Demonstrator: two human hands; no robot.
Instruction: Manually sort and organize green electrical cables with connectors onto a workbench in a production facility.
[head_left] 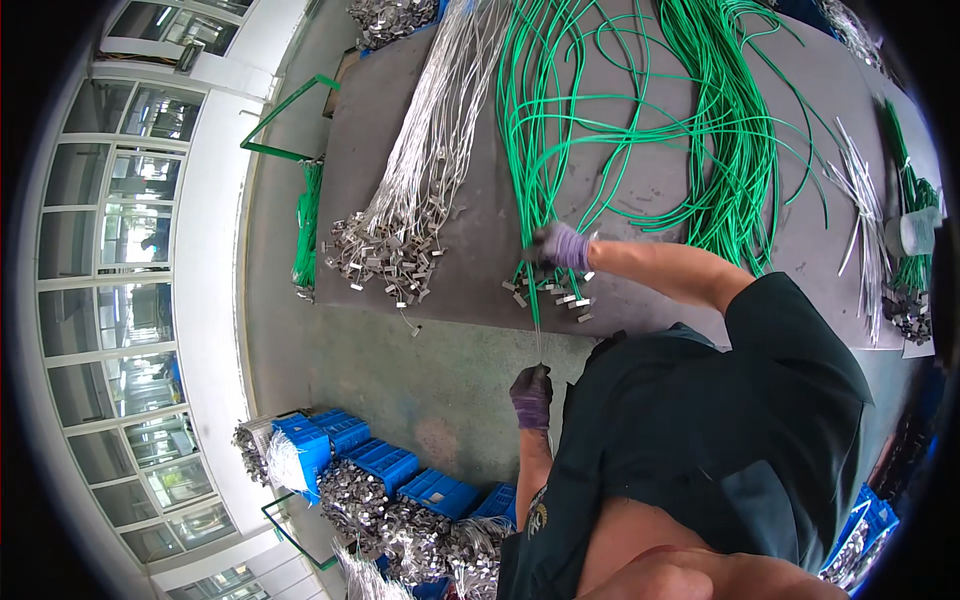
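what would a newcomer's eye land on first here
Probably the tangle of bright green cables sprawled across the gray tabletop. Next, the silvery wires to their left, ending in a heap of metal connectors. Then the blue crates in a row at lower left.

You have two hands (532,396) and one table (355,150). On it you have three green bundles (735,130), two mid and one right, and two white bundles (430,130). Near left, you have at least five crates (382,462).
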